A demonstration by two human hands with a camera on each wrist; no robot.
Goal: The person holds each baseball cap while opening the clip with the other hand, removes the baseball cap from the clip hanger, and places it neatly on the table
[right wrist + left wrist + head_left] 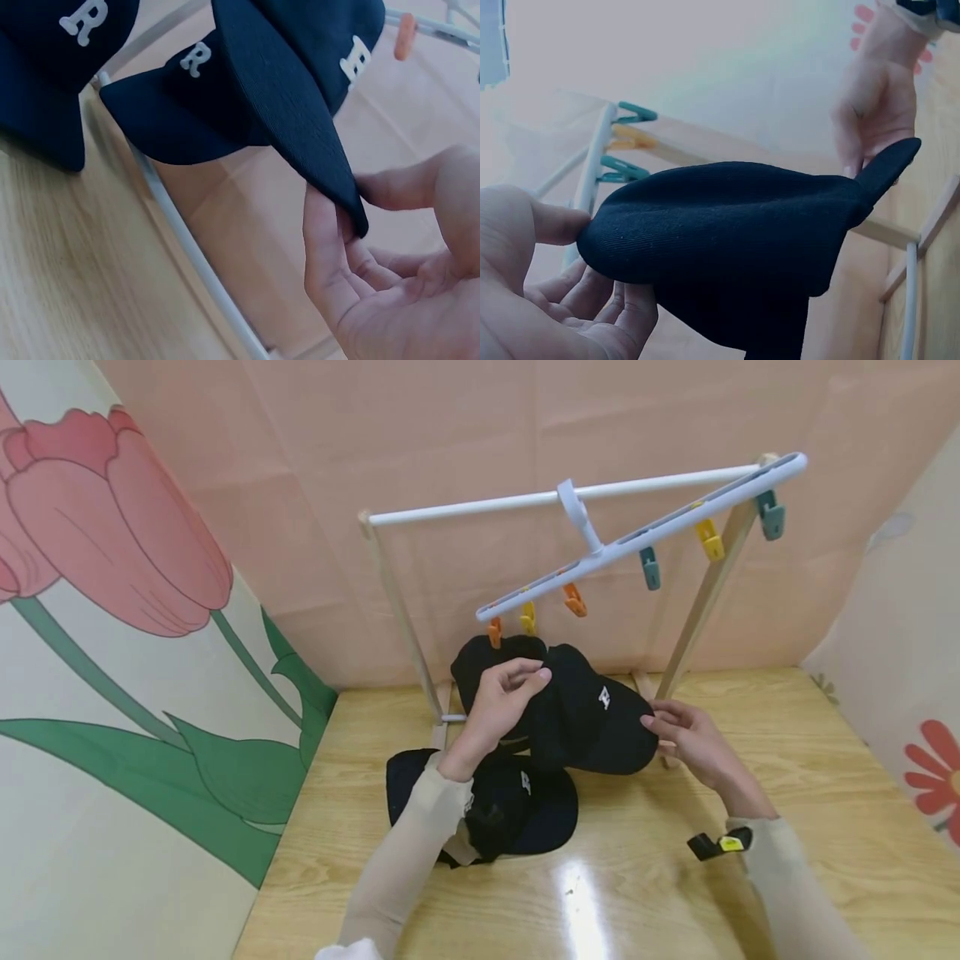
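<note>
A black baseball cap with a white letter on its front is held up between both hands, below the hanger. My right hand pinches its brim, thumb on one face and fingers on the other, as the right wrist view shows of the brim. At the crown's other side, my left hand grips the cap with the thumb at its edge and fingers underneath. Behind the left hand, another black cap hangs below an orange clip at the left end of the light-blue clip hanger.
The hanger's hook sits over the white rod of a wooden-legged rack; orange, yellow and green clips dangle from it. More dark caps lie on the wooden table, partly behind the left forearm. A pink wall backs the rack.
</note>
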